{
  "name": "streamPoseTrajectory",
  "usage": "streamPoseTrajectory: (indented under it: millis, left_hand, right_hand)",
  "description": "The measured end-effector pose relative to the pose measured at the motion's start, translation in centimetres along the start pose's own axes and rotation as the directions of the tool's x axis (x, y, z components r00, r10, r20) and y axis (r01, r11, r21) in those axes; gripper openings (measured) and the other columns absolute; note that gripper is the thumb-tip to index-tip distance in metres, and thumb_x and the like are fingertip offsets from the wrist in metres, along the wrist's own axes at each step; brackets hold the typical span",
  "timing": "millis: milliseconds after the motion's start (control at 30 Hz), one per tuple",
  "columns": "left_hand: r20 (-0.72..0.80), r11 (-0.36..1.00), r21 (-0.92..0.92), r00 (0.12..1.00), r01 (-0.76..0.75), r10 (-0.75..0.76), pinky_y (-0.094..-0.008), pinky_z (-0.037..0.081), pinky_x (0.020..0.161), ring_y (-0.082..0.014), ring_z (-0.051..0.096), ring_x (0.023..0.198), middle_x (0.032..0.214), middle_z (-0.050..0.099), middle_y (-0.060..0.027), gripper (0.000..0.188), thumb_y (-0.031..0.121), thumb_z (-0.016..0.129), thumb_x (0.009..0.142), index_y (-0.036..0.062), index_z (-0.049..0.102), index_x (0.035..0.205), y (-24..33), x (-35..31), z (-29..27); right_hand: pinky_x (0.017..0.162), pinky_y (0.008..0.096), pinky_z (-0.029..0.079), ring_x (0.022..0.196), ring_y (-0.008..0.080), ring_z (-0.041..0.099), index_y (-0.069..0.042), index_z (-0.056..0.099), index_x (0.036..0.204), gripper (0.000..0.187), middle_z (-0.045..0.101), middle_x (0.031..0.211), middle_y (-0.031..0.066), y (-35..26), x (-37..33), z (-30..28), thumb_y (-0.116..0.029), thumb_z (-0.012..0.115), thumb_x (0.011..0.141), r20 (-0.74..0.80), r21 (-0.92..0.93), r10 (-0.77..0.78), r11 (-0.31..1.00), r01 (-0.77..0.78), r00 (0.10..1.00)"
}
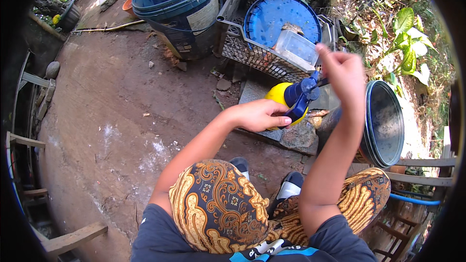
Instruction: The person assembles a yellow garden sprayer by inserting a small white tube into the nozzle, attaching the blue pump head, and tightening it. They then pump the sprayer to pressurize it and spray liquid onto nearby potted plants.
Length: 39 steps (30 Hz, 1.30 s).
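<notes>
1. Wrapping its fingers round a navy handle (299,108), the left hand (262,115) holds a rounded, yellow plastic sprayer (293,94).
2. It is over rough grey stone (298,137), near a grey mesh-sided plastic crate (241,47).
3. Right hand (345,72) blurred; cannot tell whether its fingers pinch.

On my feed the bottle (278,93) is yellow, its top (303,90) navy. I make out a bright blue lid (274,14), grey crate (255,58), dark blue bucket (177,25), and black cloth (218,206) swirled with gold and brown.
</notes>
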<state>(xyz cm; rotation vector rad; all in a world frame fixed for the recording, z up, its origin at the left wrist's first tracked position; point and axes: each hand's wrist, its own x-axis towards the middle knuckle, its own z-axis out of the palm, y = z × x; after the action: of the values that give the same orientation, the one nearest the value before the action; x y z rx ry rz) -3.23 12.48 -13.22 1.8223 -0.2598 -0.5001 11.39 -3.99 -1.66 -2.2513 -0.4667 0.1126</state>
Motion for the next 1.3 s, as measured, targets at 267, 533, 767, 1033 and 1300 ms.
streamPoseTrajectory:
  millis: [267,533,767,1033,1300]
  left_hand:
    - [-0.044,0.997,0.070,0.998,-0.041,0.044,-0.0393,0.051,0.093,-0.0250,0.069,0.102,0.102,0.075,-0.0093,0.032,0.034,0.056,0.105,0.0069,0.072,0.111,0.3,0.3,1.2]
    - [-0.011,0.993,0.037,0.993,-0.114,0.114,-0.0391,0.052,0.089,-0.0257,0.070,0.094,0.093,0.074,-0.0095,0.029,0.032,0.059,0.104,0.0060,0.071,0.101,0.0,1.3,1.2]
    - [0.061,0.996,0.088,0.998,-0.025,0.020,-0.0400,0.050,0.096,-0.0248,0.069,0.106,0.106,0.074,-0.0101,0.031,0.034,0.059,0.104,0.0051,0.071,0.108,-0.3,1.3,2.2]
    - [0.151,0.997,0.064,0.988,-0.037,0.027,-0.0391,0.049,0.095,-0.0257,0.069,0.107,0.107,0.074,-0.0115,0.037,0.038,0.060,0.104,0.0041,0.070,0.114,0.2,1.7,1.9]
    - [0.053,0.996,-0.035,0.995,-0.086,0.088,-0.0361,0.052,0.087,-0.0226,0.072,0.095,0.101,0.077,-0.0117,0.034,0.034,0.062,0.103,0.0025,0.072,0.107,-1.3,0.6,2.5]
  right_hand:
    - [0.051,0.0347,0.035,0.048,0.0150,0.044,-0.008,0.049,0.055,0.073,0.044,0.051,0.0009,-3.9,0.5,-4.0,-0.067,0.055,0.097,-0.227,0.051,-0.061,0.996,0.074,0.972]
    - [0.077,0.0483,0.055,0.080,0.0392,0.073,-0.004,0.075,0.081,0.062,0.070,0.074,0.0220,-0.2,-1.1,3.0,-0.061,0.056,0.096,0.020,-0.317,0.106,0.944,-0.094,0.994]
    - [0.055,0.0353,0.046,0.049,0.0141,0.050,-0.007,0.047,0.055,0.081,0.050,0.054,0.0026,-6.3,-0.1,-5.7,-0.079,0.051,0.092,-0.289,0.140,0.047,0.990,-0.006,0.956]
    - [0.078,0.0485,0.055,0.075,0.0400,0.071,0.000,0.067,0.071,0.069,0.069,0.071,0.0215,-0.6,-0.4,1.6,-0.063,0.057,0.096,0.017,-0.285,0.163,0.947,-0.151,0.987]
    - [0.068,0.0422,0.052,0.063,0.0293,0.064,-0.002,0.064,0.063,0.080,0.061,0.060,0.0144,-5.9,-1.7,-3.9,-0.073,0.049,0.096,-0.159,-0.155,0.108,0.979,-0.132,0.981]
